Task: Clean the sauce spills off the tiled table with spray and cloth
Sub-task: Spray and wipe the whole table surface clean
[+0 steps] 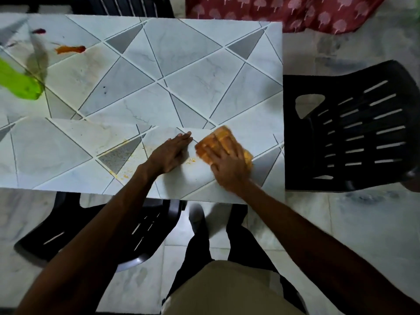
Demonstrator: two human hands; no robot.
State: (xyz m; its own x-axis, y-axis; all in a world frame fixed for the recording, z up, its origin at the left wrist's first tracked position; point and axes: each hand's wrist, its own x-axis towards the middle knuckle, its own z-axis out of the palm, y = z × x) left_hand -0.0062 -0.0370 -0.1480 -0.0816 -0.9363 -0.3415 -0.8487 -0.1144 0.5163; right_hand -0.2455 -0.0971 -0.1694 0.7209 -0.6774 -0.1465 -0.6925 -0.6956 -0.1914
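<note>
My right hand (227,164) presses flat on a folded orange cloth (223,137) near the front right of the tiled table (181,64). Its image is blurred. Beside it my left hand (169,153) rests flat on the tiles with straight fingers. Yellow sauce specks (192,160) lie between the hands, and more yellow smears (118,173) sit by the front edge to the left. An orange-red spill (70,49) and a dark purple spot (39,31) mark the far left. A green spray bottle (19,81) stands at the left edge.
A black plastic chair (350,133) stands right of the table, another (95,230) sits under the front edge, a third at the far side. Red patterned fabric (284,12) lies on the floor beyond the table. My legs and feet are below the front edge.
</note>
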